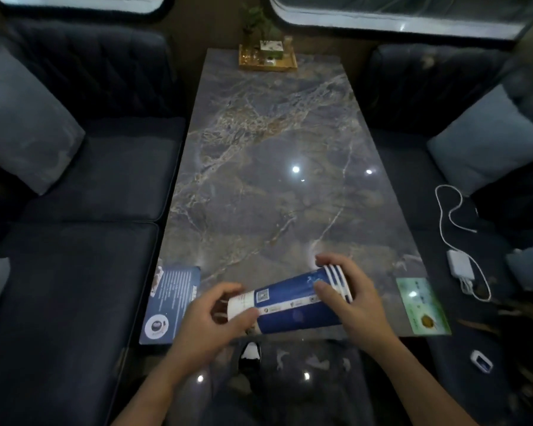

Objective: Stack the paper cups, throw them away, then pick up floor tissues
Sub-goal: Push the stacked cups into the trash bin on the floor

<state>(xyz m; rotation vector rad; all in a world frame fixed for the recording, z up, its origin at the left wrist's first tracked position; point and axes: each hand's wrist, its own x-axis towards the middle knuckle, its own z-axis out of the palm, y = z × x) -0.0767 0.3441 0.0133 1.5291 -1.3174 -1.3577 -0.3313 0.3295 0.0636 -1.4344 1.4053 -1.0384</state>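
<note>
A stack of blue and white paper cups (293, 302) lies on its side in the air above the near edge of the marble table (274, 167). Its rims point right and its base points left. My left hand (213, 318) grips the white base end. My right hand (351, 299) wraps around the rim end, where several nested rims show. On the dark floor just below the table edge lie pale scraps that look like tissues (314, 361).
Dark sofas flank the table, with grey cushions (28, 124) (486, 142). A blue card (173, 305) and a green card (422, 305) lie on the near corners. A wooden tray with a plant (268, 56) stands at the far end. A white charger and cable (459, 262) rest on the right seat.
</note>
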